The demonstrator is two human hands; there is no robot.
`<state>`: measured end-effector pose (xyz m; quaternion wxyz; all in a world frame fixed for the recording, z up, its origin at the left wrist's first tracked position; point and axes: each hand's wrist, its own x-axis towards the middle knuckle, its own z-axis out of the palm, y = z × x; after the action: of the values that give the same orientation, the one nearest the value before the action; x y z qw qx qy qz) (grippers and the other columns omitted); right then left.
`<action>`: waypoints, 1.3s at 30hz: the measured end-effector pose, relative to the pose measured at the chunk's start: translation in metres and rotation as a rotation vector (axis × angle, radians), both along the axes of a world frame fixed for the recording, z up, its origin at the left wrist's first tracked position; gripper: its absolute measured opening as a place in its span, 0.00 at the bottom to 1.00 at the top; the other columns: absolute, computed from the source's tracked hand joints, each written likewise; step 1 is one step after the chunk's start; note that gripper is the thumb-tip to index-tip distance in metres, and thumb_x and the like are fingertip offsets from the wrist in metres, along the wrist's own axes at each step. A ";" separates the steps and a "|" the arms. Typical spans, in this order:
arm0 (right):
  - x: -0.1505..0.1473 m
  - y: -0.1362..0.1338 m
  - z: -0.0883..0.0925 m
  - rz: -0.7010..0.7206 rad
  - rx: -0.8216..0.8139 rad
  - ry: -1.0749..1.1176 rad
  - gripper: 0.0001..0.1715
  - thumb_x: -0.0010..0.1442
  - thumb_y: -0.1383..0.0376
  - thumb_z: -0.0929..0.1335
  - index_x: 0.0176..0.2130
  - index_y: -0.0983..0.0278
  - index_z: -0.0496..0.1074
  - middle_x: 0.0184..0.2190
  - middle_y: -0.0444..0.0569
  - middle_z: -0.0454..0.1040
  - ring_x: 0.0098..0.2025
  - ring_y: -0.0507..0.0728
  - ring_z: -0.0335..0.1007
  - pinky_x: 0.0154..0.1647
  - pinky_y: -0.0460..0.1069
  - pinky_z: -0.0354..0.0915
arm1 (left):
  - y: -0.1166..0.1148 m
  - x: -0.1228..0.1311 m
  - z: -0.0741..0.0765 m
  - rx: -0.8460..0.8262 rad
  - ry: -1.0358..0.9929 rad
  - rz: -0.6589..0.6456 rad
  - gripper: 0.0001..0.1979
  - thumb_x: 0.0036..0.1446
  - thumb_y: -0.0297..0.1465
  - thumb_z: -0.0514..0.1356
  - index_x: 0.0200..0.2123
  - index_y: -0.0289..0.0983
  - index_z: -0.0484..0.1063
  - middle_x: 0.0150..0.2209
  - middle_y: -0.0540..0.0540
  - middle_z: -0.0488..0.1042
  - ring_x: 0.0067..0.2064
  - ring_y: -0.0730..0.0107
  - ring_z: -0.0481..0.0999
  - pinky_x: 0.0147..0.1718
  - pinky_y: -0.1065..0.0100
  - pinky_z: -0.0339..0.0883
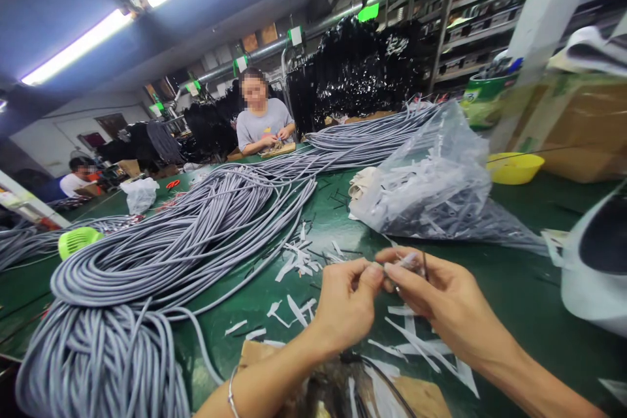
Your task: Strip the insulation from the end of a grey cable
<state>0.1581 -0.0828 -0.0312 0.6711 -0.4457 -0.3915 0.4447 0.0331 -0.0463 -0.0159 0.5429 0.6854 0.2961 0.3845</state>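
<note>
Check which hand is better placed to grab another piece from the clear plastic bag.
Right, probably. The right hand sits just below the clear plastic bag, nearer than the left hand. Both pinch a small white strip between them, so one must let go first.

Two hands [345, 304] [441, 300], one yellow bowl [514, 166], one green fan [78, 240], two co-workers [262, 119] [78, 177] (both seated).

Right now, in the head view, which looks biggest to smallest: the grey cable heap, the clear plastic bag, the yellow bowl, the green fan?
1. Grey cable heap
2. Clear plastic bag of strips
3. Yellow bowl and green fan: they look alike; distances differ, so unranked.
</note>
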 end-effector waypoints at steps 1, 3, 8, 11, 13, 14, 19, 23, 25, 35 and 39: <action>0.000 0.000 0.001 -0.019 0.004 -0.016 0.23 0.41 0.48 0.77 0.28 0.64 0.77 0.14 0.39 0.61 0.14 0.44 0.41 0.11 0.42 0.39 | 0.000 0.001 0.000 -0.050 -0.026 -0.024 0.29 0.54 0.57 0.55 0.19 0.37 0.64 0.16 0.57 0.52 0.19 0.77 0.49 0.19 0.71 0.43; 0.000 -0.001 0.005 -0.081 0.010 -0.034 0.22 0.36 0.50 0.79 0.22 0.64 0.76 0.12 0.40 0.62 0.14 0.46 0.47 0.11 0.43 0.46 | 0.000 0.002 0.001 -0.183 -0.074 -0.082 0.31 0.46 0.62 0.58 0.20 0.37 0.63 0.15 0.58 0.52 0.17 0.80 0.48 0.17 0.73 0.42; -0.007 -0.003 0.016 -0.305 0.041 -0.116 0.21 0.32 0.52 0.80 0.14 0.63 0.72 0.14 0.43 0.67 0.18 0.48 0.56 0.15 0.43 0.54 | -0.004 0.007 -0.003 -0.426 -0.168 -0.157 0.33 0.35 0.61 0.65 0.24 0.38 0.60 0.18 0.59 0.59 0.15 0.86 0.50 0.14 0.77 0.41; -0.010 -0.002 0.016 -0.241 -0.018 -0.022 0.26 0.30 0.48 0.79 0.18 0.64 0.71 0.13 0.40 0.62 0.16 0.46 0.51 0.12 0.42 0.48 | -0.006 0.008 -0.005 -0.430 -0.198 -0.118 0.33 0.37 0.60 0.66 0.25 0.38 0.59 0.19 0.59 0.58 0.15 0.86 0.50 0.13 0.78 0.41; -0.011 -0.001 0.016 -0.121 -0.086 0.082 0.30 0.29 0.45 0.79 0.21 0.64 0.70 0.12 0.35 0.54 0.14 0.44 0.42 0.11 0.41 0.43 | -0.006 0.009 -0.004 -0.395 -0.190 -0.078 0.32 0.38 0.61 0.65 0.26 0.38 0.60 0.18 0.60 0.57 0.15 0.85 0.49 0.13 0.77 0.40; -0.011 -0.001 0.015 -0.066 -0.120 0.109 0.30 0.30 0.45 0.78 0.22 0.63 0.69 0.11 0.33 0.50 0.14 0.43 0.38 0.11 0.41 0.40 | -0.006 0.008 -0.004 -0.369 -0.183 -0.057 0.32 0.38 0.61 0.64 0.26 0.38 0.61 0.18 0.60 0.56 0.16 0.85 0.49 0.13 0.77 0.40; -0.006 0.000 0.015 -0.048 -0.189 0.082 0.27 0.37 0.45 0.75 0.22 0.61 0.64 0.13 0.32 0.47 0.13 0.43 0.35 0.10 0.41 0.38 | -0.006 0.005 0.004 -0.239 -0.149 -0.021 0.32 0.41 0.62 0.61 0.24 0.37 0.64 0.16 0.59 0.56 0.17 0.82 0.50 0.15 0.74 0.43; 0.002 -0.008 0.015 -0.353 0.002 -0.274 0.20 0.50 0.47 0.69 0.26 0.60 0.70 0.16 0.39 0.59 0.14 0.48 0.50 0.12 0.44 0.49 | -0.006 0.001 0.009 -0.186 -0.129 0.103 0.30 0.44 0.61 0.61 0.23 0.37 0.64 0.15 0.58 0.55 0.17 0.81 0.49 0.15 0.73 0.43; 0.003 -0.014 0.014 -0.477 0.175 -0.610 0.16 0.57 0.53 0.66 0.25 0.59 0.72 0.17 0.42 0.65 0.16 0.50 0.57 0.15 0.46 0.55 | -0.005 0.000 0.010 -0.176 -0.119 0.161 0.30 0.44 0.60 0.62 0.23 0.37 0.65 0.15 0.58 0.55 0.17 0.81 0.50 0.16 0.73 0.44; -0.002 -0.018 0.017 -0.475 0.384 -0.913 0.15 0.60 0.61 0.64 0.23 0.59 0.69 0.17 0.42 0.68 0.15 0.51 0.62 0.16 0.46 0.58 | -0.008 0.004 0.009 -0.169 -0.092 0.131 0.27 0.44 0.56 0.63 0.23 0.37 0.65 0.16 0.57 0.57 0.18 0.79 0.51 0.18 0.73 0.48; 0.002 -0.013 0.015 -0.358 0.268 -0.799 0.17 0.59 0.58 0.64 0.22 0.59 0.71 0.17 0.44 0.70 0.17 0.53 0.65 0.18 0.46 0.61 | -0.006 0.001 0.004 -0.090 -0.068 0.041 0.23 0.52 0.51 0.60 0.22 0.37 0.65 0.17 0.57 0.55 0.19 0.77 0.51 0.20 0.72 0.48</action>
<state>0.1601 -0.0956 -0.0162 0.5855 -0.5521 -0.5906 0.0606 0.0340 -0.0520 -0.0120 0.5749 0.6405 0.3087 0.4049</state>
